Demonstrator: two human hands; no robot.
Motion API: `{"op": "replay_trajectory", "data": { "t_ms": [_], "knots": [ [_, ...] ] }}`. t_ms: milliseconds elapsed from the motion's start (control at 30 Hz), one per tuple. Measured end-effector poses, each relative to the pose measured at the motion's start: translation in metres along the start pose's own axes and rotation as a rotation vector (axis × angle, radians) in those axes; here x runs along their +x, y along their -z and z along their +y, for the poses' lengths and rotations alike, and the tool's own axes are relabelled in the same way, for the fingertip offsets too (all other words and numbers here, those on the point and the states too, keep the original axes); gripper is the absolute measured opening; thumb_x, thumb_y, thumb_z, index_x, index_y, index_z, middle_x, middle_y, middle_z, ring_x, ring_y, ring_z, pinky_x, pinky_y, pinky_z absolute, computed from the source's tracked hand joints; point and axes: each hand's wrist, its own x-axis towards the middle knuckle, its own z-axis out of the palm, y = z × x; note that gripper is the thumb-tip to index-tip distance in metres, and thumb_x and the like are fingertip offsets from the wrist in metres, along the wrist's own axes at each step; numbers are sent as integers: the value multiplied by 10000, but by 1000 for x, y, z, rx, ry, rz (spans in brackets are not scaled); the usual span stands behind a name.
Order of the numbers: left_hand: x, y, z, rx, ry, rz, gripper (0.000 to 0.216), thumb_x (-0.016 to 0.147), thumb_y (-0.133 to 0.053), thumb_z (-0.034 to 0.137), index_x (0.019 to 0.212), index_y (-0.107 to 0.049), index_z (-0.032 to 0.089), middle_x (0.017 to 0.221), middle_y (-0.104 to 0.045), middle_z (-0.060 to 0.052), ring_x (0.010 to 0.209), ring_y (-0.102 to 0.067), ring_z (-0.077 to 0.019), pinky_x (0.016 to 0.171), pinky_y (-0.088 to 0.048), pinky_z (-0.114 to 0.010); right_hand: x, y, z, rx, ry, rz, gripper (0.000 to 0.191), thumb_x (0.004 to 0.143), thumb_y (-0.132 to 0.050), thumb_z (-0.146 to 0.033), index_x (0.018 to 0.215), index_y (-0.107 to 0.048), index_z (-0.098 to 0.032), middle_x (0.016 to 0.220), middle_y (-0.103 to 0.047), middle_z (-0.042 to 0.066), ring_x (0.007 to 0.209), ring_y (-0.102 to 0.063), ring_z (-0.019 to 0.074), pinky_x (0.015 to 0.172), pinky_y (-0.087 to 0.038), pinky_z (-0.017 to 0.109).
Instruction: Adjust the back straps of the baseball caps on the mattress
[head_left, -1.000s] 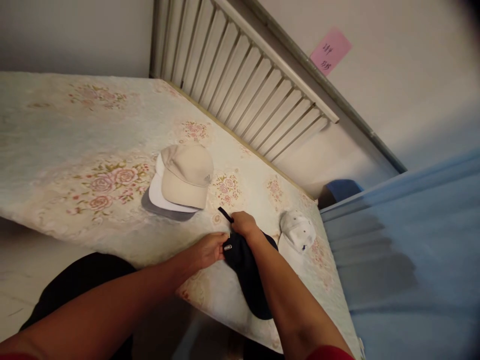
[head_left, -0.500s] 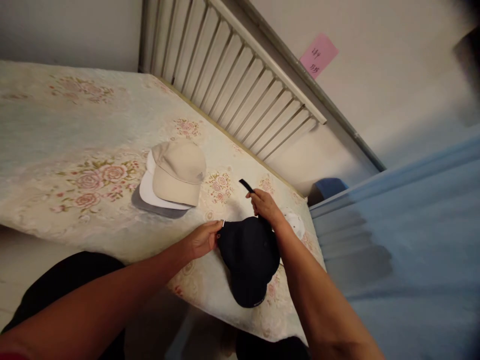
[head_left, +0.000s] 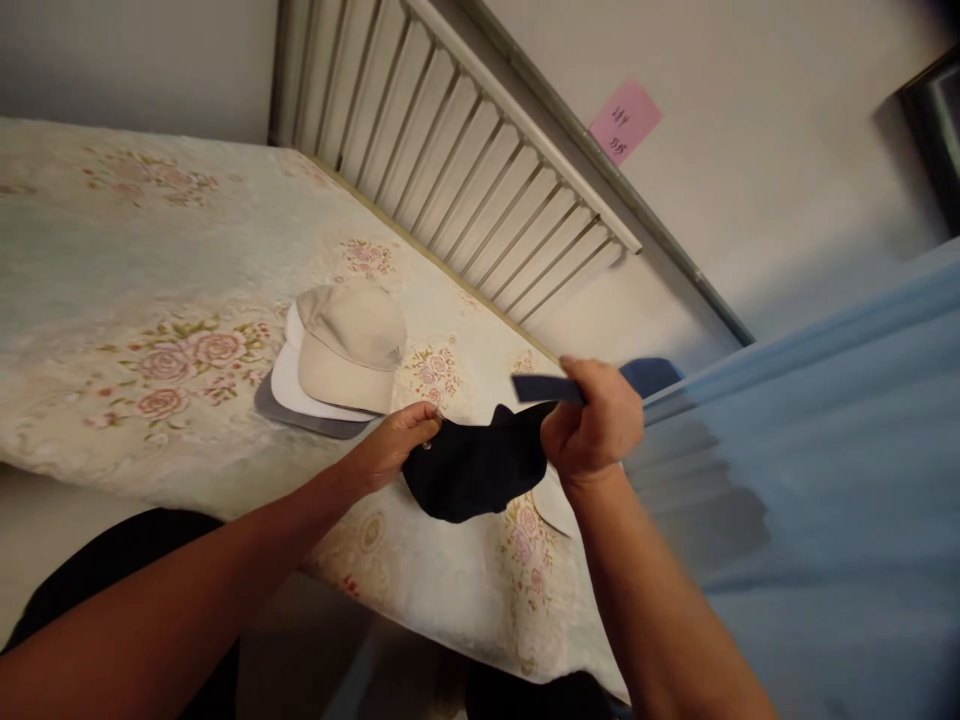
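The black cap (head_left: 469, 470) was held tilted in the near middle, its flat strap (head_left: 546, 388) pointing left.

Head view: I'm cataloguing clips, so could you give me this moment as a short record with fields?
Left hand: the left hand pinches the dark cap at its edge, by a small metal piece
Right hand: the right hand grips a dark strap, its end sticking out
Stack: beige cap on top, white cap under it, grey cap lowest
Partly hidden: a white brim beside the right wrist
Surface: flower-patterned cover
Wall: pink note, writing too small to read surely
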Motion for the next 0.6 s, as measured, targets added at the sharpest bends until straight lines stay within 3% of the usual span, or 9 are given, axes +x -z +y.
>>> {"op": "replay_trajectory", "data": {
  "t_ms": [67,133,267,333,433,600],
  "knots": [
    [0,-2,-3,111,-15,-8,199,787,-627,362,796,-553,177,682,-516,52,617,-457,-97,602,-337,-224,-12,4,-7,62,-26,-125,245,884,-440,-165,1068,-598,-196,727,-613,41,698,-604,174,662,-448,305],
    [0,-3,-7,179,-5,-25,204,786,-611,361,760,-538,172,686,-508,50,636,-455,-103,626,-340,-234,-24,5,-13,165,-207,-321,229,884,-427,-161,1016,-612,-194,753,-627,46,701,-597,163,660,-455,293],
    [-3,-4,-14,203,69,-109,229,770,-618,381,783,-539,167,692,-504,52,628,-451,-105,619,-331,-237,-50,10,-21,504,-875,-708,188,868,-445,-226,921,-623,-203,739,-598,13,589,-552,126,548,-442,253],
    [-5,-3,-16,188,82,-154,252,768,-633,397,804,-541,165,703,-507,52,627,-451,-100,613,-322,-232,-66,14,-25,739,-1214,-815,151,840,-486,-266,890,-612,-200,671,-555,-22,456,-461,87,436,-369,221],
    [-7,-3,-17,188,90,-174,275,764,-653,410,783,-532,164,682,-492,57,618,-439,-94,599,-302,-226,-88,19,-32,1036,-1576,-782,177,802,-580,-348,877,-601,-188,544,-433,-80,371,-289,43,362,-225,184],
    [-7,-2,-19,177,123,-203,242,750,-675,356,784,-530,166,667,-509,58,612,-450,-90,597,-294,-226,-105,19,-42,1272,-1766,-485,488,814,-537,-606,947,-639,-148,541,-395,-78,393,-210,32,369,-212,183]
  ]
}}
